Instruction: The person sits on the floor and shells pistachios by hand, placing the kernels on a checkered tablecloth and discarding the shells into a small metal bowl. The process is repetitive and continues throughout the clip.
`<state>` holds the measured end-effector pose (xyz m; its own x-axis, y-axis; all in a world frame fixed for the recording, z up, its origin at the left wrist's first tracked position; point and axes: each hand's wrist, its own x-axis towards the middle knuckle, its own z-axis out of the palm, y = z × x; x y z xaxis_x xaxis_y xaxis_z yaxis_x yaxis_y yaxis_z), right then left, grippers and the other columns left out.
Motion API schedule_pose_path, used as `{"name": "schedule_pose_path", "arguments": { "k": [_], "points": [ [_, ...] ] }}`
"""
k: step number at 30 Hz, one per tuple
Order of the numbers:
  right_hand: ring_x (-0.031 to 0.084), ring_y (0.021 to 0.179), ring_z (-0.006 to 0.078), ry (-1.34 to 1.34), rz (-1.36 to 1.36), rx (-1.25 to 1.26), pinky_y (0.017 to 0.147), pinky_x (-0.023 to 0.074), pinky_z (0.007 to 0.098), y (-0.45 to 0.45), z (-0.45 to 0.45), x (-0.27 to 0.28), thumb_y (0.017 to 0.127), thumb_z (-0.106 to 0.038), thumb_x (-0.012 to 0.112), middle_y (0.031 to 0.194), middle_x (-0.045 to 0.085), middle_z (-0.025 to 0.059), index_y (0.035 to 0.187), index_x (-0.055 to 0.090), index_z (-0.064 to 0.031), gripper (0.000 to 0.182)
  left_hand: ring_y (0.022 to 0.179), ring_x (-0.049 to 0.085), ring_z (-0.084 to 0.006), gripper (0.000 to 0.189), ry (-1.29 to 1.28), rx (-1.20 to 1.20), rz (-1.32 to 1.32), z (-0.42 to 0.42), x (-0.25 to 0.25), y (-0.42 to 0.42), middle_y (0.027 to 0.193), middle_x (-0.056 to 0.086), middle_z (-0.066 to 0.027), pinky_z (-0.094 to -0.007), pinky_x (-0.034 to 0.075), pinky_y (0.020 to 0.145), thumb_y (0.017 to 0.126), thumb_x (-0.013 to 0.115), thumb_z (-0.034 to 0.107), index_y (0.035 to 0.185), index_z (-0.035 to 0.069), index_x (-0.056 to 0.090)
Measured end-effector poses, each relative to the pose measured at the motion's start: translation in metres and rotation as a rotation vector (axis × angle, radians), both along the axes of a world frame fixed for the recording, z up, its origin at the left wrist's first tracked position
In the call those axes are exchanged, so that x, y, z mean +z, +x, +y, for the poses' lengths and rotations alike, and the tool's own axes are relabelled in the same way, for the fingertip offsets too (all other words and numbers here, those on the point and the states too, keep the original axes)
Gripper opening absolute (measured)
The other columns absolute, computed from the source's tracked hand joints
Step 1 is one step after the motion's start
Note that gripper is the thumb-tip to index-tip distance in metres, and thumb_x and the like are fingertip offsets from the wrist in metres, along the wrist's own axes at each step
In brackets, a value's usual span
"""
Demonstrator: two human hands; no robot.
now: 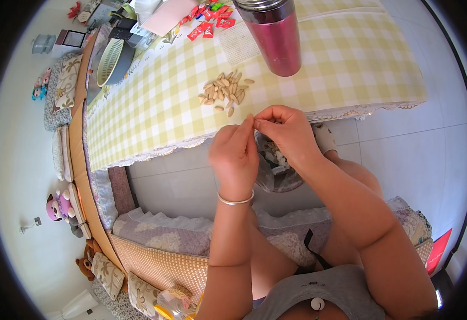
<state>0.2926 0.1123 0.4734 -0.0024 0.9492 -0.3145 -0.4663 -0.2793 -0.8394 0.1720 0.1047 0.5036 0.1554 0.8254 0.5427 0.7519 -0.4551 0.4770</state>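
Note:
My left hand, with a silver bangle at its wrist, meets my right hand at the fingertips, just off the table's near edge. Thumbs and index fingers are pinched close together; whatever is between them is too small or hidden to make out. Just beyond my fingers, a small pile of pale shelled-looking seeds, like pumpkin seeds, lies on the checked tablecloth. Below my hands, on the floor, a lined waste bin holds pale scraps, partly covered by my right hand.
A magenta metal tumbler stands beyond my right hand. Red-wrapped sweets lie near a pink tissue box. A grey basket with a pale strainer sits at the left. Behind my legs runs a quilt-covered seat with a clear jar.

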Motion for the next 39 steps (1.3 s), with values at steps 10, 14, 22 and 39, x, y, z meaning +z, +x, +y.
{"name": "schedule_pose_path", "arguments": {
  "k": [10, 14, 22, 39],
  "points": [
    [0.051, 0.062, 0.0063, 0.085, -0.290, 0.119, 0.056, 0.0427, 0.0243, -0.004, -0.002, 0.004, 0.075, -0.004, 0.064, 0.067, 0.061, 0.0037, 0.075, 0.063, 0.0029, 0.007, 0.055, 0.055, -0.0211, 0.019, -0.011, 0.040, 0.005, -0.014, -0.009, -0.006, 0.065, 0.061, -0.0100, -0.0300, 0.045, 0.052, 0.073, 0.073, -0.006, 0.091, 0.000, 0.073],
    [0.050, 0.061, 0.0063, 0.088, -0.304, 0.144, 0.055, 0.0418, 0.0244, -0.006, -0.003, 0.003, 0.074, -0.004, 0.065, 0.066, 0.061, 0.0033, 0.073, 0.063, 0.0022, 0.006, 0.055, 0.054, -0.0244, 0.021, -0.020, 0.038, 0.004, -0.017, -0.011, -0.010, 0.064, 0.059, -0.0098, -0.0337, 0.044, 0.050, 0.073, 0.071, -0.006, 0.093, 0.002, 0.073],
    [0.050, 0.062, 0.0052, 0.009, -0.128, 0.221, 0.058, 0.0404, 0.0230, -0.003, 0.001, 0.001, 0.075, -0.005, 0.064, 0.066, 0.060, 0.0002, 0.073, 0.064, 0.0018, 0.007, 0.059, 0.058, -0.0130, 0.023, -0.376, 0.068, -0.540, -0.019, -0.014, -0.020, 0.073, 0.067, -0.0089, -0.0251, 0.048, 0.055, 0.076, 0.072, -0.009, 0.098, -0.002, 0.071],
    [0.052, 0.066, 0.0041, 0.012, -0.182, 0.303, 0.057, 0.0408, 0.0220, 0.005, 0.002, 0.005, 0.079, -0.010, 0.067, 0.071, 0.062, -0.0003, 0.080, 0.065, 0.0001, 0.010, 0.071, 0.062, -0.0144, 0.021, -0.722, -0.063, -1.080, -0.011, -0.018, -0.029, 0.088, 0.068, -0.0099, -0.0259, 0.053, 0.061, 0.083, 0.063, -0.010, 0.102, -0.003, 0.066]
  ]
}}
